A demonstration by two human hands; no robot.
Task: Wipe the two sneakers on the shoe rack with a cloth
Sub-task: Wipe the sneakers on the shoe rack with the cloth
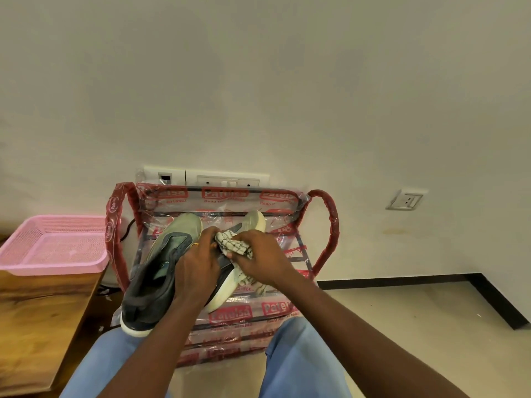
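Observation:
Two grey-green sneakers with pale soles lie on the top shelf of a shoe rack [326, 225] wrapped in red-printed plastic. The left sneaker [161, 262] lies heel toward me. The right sneaker [254, 222] is mostly hidden behind my hands, its toe and pale sole showing. My left hand [198, 259] is closed on the right sneaker's side. My right hand [258, 254] grips a white cloth with dark lines [234, 244], bunched against that sneaker, with an end hanging below my wrist.
A pink mesh plastic basket [54, 245] sits on a wooden table [37, 317] at the left. Wall sockets [227, 179] sit just behind the rack, with another socket [406, 200] to the right. My knees in blue trousers are at the rack's front. Tiled floor lies to the right.

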